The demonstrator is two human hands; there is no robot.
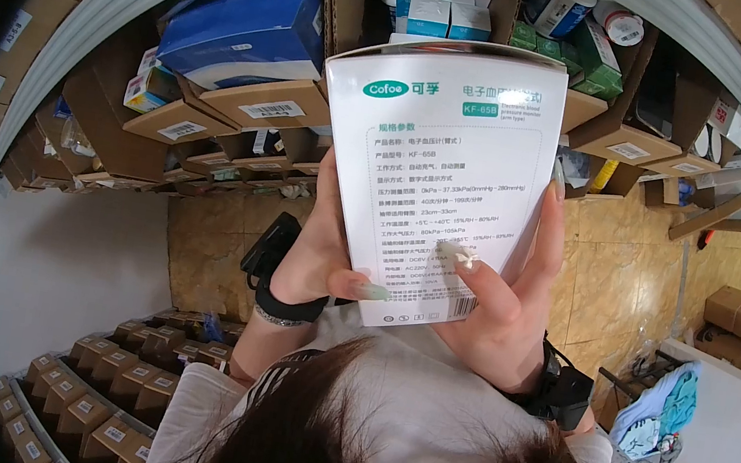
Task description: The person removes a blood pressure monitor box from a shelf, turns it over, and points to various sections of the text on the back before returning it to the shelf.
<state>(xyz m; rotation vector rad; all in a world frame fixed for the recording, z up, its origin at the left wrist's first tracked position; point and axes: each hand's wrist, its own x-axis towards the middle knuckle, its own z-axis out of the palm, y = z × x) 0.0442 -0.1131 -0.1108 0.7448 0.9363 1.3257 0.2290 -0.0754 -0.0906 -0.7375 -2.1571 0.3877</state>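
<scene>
**Reader:** What could go wrong here, taken from nearest outward?

**Author:** Nearest, loose hair [292,419] hangs at the lower border; were the head to dip, it might veil the work. Next, the left hand [315,252] and right hand [511,308] bear on the middle and lower parts of the white carton [447,162]. Its upper part stands free above them, so eased thumb pressure could let it tip or twist. Beyond, its top edge overlaps the shelf boxes [634,145] in view; a careless lift might strike them, though the clearance cannot be judged.

**Reader:** And where does the carton lie relative to the grip?

**Author:** Between the two hands, in front of the chest, its printed face turned toward the wearer and slightly tilted. The left thumb presses near the lower left corner, with that hand's fingers largely hidden behind the left edge. The right thumb crosses the lower printed lines; the fingers run up the right edge.

**Reader:** The state of the grip?

**Author:** Both hands are closed about the carton, spread to its width. Finger contact behind it cannot be told.
</scene>
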